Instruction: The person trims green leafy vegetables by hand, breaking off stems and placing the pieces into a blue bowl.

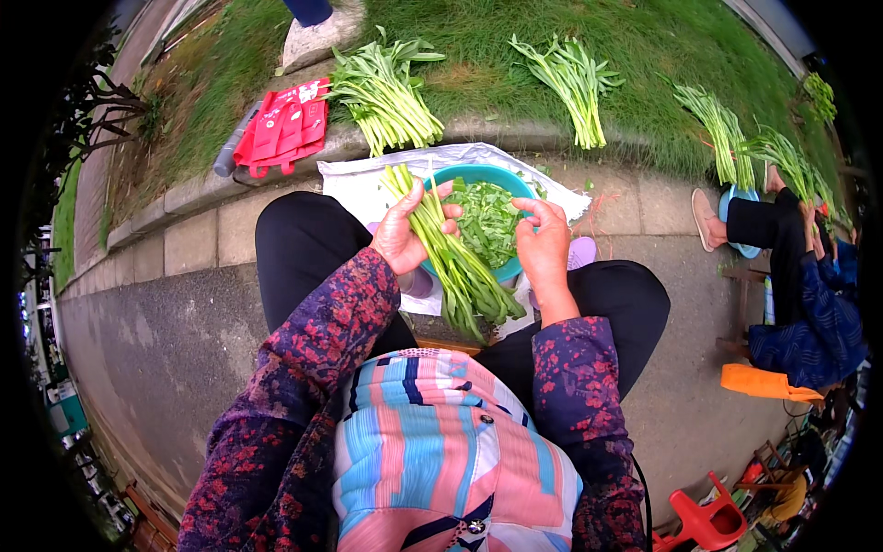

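Green stalk bundle at frame centre, gripped in my left hand over the teal bowl so trimmings drop in; right hand pinches a leaf piece beside it. Spare bunches upper frame.

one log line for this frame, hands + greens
left hand: grips bundle of green stalks | right hand: at rim of teal bowl, grasp unclear | bowl: holds cut greens

Daylit grey pavement beside stone kerb and grass
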`<state>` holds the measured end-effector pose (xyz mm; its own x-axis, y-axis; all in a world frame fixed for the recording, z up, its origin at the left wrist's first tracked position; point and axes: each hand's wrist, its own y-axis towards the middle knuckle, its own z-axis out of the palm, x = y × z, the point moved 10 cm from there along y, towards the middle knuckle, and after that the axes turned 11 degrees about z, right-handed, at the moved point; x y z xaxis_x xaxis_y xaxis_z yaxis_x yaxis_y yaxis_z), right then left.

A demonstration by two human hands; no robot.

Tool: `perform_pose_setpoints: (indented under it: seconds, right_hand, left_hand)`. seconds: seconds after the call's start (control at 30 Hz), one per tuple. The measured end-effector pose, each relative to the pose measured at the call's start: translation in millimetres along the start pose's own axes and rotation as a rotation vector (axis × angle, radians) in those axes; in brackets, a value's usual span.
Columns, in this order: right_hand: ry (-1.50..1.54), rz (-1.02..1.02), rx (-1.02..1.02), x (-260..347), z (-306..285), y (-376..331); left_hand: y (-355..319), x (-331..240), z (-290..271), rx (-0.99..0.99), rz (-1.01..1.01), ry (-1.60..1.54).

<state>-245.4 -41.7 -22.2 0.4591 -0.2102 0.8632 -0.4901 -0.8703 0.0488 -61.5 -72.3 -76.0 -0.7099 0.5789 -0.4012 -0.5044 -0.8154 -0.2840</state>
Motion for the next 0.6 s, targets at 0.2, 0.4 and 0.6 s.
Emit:
perform_pose_setpoints:
  seconds: [0.2, 0.4, 0.6]
  right_hand:
    - [0.256, 0.271, 0.192, -10.9, 13.3, -1.5]
    - [0.262, 0.131, 0.154, 16.7, 1.2, -1.4]
    - [0.154, -0.234, 0.063, 66.3, -20.4, -6.5]
  left_hand:
    - [0.0, 2.5, 4.3, -0.061, 0.000, 0.328]
    - [2.4, 9.8, 15.7, -0.011, 0.010, 0.827]
    - [-0.1, 20.1, 27.0, 0.046, -0.072, 1.017]
